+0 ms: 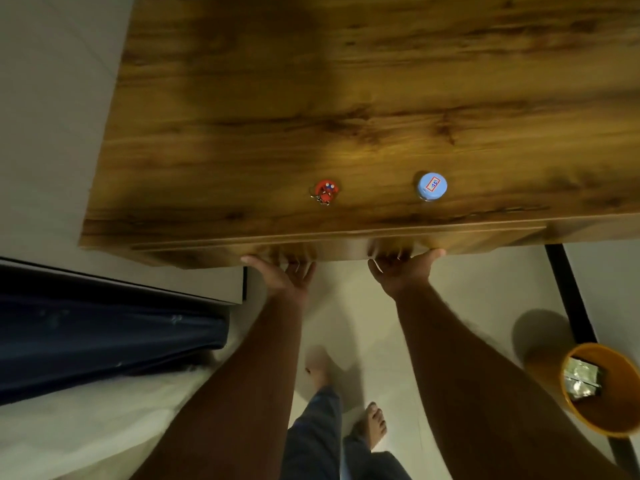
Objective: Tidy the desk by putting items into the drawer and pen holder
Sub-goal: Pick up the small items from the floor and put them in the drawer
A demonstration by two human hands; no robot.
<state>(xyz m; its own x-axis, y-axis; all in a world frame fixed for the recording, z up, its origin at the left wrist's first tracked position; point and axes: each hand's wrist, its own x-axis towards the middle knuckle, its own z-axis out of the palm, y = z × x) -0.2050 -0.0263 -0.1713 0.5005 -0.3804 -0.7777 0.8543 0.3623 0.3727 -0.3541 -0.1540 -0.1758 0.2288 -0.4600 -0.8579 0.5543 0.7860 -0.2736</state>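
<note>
A wooden desk (346, 98) fills the upper part of the head view. Its drawer front (346, 242) runs along the near edge and sits flush with the desk. My left hand (282, 275) and my right hand (403, 271) both reach under the lower edge of the drawer front, fingers curled behind it and thumbs spread outward. On the desktop near the edge lie a small red keychain figure (326, 191) and, to its right, a bottle with a light blue cap (432, 186) seen from above. No pen holder is in view.
A dark blue cloth over a white bed (104, 334) lies at the left. An orange bin (602, 389) with wrappers stands on the floor at the right, beside the black desk leg (571, 299). My bare feet (370, 424) stand on the pale floor below.
</note>
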